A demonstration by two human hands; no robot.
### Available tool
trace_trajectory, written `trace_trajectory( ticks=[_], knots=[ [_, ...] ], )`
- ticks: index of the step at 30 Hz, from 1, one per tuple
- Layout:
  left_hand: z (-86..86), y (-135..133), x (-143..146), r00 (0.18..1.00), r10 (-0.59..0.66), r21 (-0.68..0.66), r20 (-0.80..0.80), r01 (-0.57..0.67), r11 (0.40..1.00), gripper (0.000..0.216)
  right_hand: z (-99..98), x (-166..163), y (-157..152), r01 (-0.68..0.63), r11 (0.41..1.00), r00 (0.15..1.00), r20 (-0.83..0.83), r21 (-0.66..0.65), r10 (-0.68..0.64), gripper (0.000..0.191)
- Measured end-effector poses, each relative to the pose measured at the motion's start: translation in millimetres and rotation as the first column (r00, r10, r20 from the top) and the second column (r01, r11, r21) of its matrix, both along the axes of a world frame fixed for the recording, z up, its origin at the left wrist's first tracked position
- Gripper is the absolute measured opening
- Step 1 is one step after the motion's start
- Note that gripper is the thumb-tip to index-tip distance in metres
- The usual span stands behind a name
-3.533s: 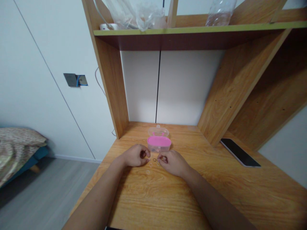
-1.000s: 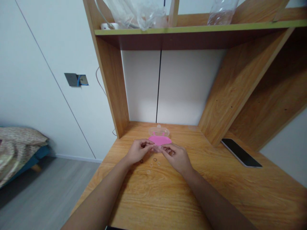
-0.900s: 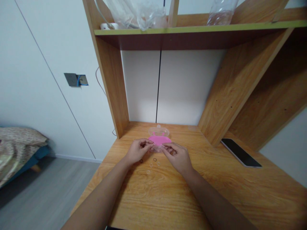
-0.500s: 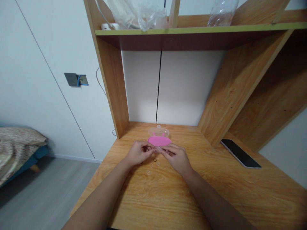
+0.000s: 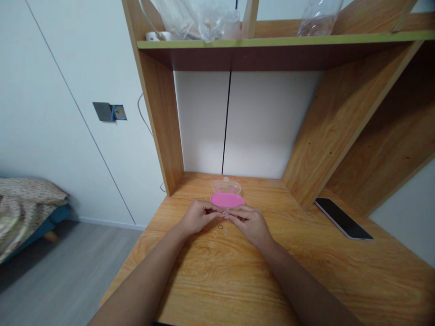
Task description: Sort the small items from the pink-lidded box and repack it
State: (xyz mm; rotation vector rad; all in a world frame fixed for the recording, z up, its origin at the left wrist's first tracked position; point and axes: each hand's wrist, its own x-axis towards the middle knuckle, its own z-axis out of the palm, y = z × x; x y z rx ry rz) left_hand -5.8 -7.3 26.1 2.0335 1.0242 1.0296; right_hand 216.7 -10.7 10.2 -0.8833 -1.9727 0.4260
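My left hand [image 5: 200, 216] and my right hand [image 5: 248, 222] meet over the desk, thumbs and fingers pinched together. Between their fingertips is a small clear rubber band [image 5: 224, 213], partly covered by the fingers. Just beyond the fingers lies an open case with a pink oval base [image 5: 227, 199] and a clear lid [image 5: 226, 186] tipped back behind it. On the wood below my hands are a thin black rubber band [image 5: 220, 227] and several clear ones, among them a clear loop [image 5: 211, 244] nearest me.
A dark-screened tablet or phone [image 5: 343, 218] lies on the desk [image 5: 220, 280] at the right. Wooden side panels [image 5: 159, 108] flank the work spot, and a shelf [image 5: 272, 40] above carries a plastic bag [image 5: 200, 20] and a clear bottle [image 5: 319, 20].
My fingertips have drawn closer together around the clear band, which looks less spread out than before. The whole view has shifted slightly; the case and loose bands lie as they were.
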Motion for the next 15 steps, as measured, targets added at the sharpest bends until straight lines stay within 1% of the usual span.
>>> trace_trajectory(
  ticks=[6, 15],
  knots=[
    [1.6, -0.3, 0.7, 0.999, -0.029, -0.022, 0.02, 0.029, 0.999, 0.019, -0.1, -1.3, -1.1, 0.005, 1.0, 1.0, 0.002, 0.002, -0.005, 0.014],
    [-1.3, 0.3, 0.8, 0.995, -0.08, -0.041, 0.058, 0.083, 0.996, 0.02, -2.4, -1.4, 1.1, 0.006, 1.0, 1.0, 0.01, -0.001, -0.006, 0.012]
  ],
)
